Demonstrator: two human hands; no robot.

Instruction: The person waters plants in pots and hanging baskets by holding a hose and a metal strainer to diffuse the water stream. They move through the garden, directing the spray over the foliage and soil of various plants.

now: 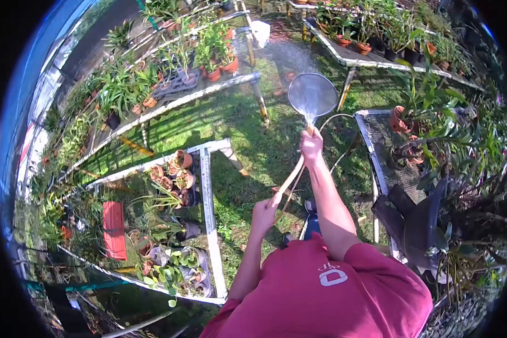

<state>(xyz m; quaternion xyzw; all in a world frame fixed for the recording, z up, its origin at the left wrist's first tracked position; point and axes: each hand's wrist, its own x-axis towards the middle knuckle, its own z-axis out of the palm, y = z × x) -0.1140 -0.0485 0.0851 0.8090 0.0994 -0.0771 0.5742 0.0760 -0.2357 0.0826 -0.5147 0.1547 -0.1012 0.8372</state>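
Observation:
My right hand (311, 142), arm stretched forward, is closed around the front end of a pale garden hose (290, 181) and what looks like the handle of a round mesh strainer (313, 94). Water jets from the hose end into the mesh and leaves beyond it as a fine spray. Lower and to the left, my left hand (263, 217) is wrapped round the same hose farther back. A thinner-looking length of hose loops out to the right behind my right hand and hangs toward the grass.
Potted plants crowd a long bench (208, 89) at the far left and another bench (372, 61) at the far right. A near left bench frame (211, 225) holds pots and a red planter (114, 231). A mesh-topped bench (372, 135) stands close at right. Grass (239, 208) lies between.

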